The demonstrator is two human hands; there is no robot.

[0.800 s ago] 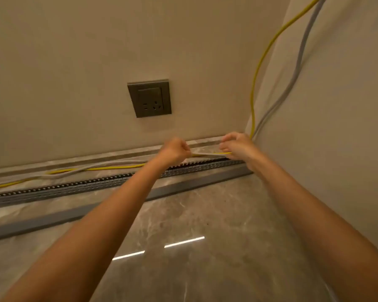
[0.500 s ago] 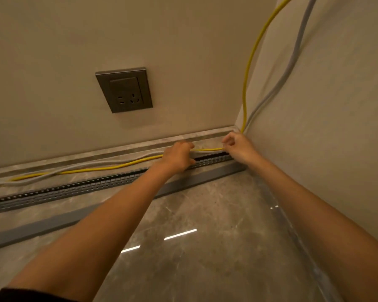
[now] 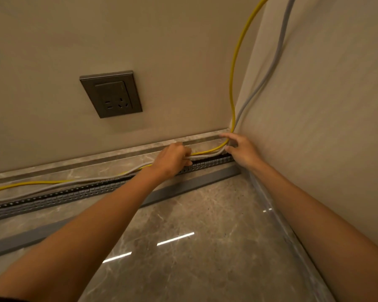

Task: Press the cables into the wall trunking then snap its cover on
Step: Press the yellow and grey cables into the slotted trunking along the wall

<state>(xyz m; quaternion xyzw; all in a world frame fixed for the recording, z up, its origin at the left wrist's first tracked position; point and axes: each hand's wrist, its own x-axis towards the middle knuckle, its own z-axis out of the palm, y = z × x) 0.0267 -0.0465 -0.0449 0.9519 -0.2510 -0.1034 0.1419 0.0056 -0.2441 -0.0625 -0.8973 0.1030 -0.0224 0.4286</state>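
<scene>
Both cables are held at the corner of the room: the left hand (image 3: 171, 159) is closed around the yellow cable (image 3: 232, 88) and the grey cable (image 3: 271, 68) together, while the right hand (image 3: 241, 150) is spread open, its fingertips (image 3: 224, 136) resting on the bend where the cables come down the wall and turn along the skirting. The slotted trunking (image 3: 74, 194) runs along the floor just below both hands, passing under the left wrist and ending beneath the right palm. Its cover (image 3: 183, 187), a plain grey strip, lies loose on the floor (image 3: 205, 258) on the near side of the trunking, untouched. Left of the left hand the cables are seen lying above the channel against the skirting, not yet seated.

The step in hand is judged to be the first seating at the corner end. It would be done well if the bend were pinned by the right hand so that no slack is pulled down from the wall, and the pair were pushed down into the open channel by the left hand, kept side by side rather than crossed. Pressure is best worked leftward from the corner in short stretches, so that no hump is trapped. The cover should be left until the whole run lies below the channel's slotted edges
</scene>
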